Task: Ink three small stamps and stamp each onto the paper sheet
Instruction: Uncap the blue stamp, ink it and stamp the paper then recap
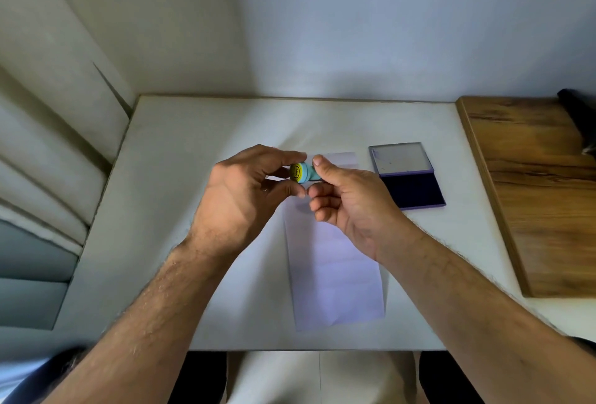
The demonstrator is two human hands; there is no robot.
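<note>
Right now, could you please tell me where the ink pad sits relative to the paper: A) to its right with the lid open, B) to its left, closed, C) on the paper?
A: the ink pad lies right of the paper, lid open, dark pad exposed.

Colours around the white table

Stamp: light blue with a yellow face. Paper sheet: pale lilac. Ink pad, right of the sheet: dark navy, purple-rimmed. Board, farther right: brown woodgrain.
</note>
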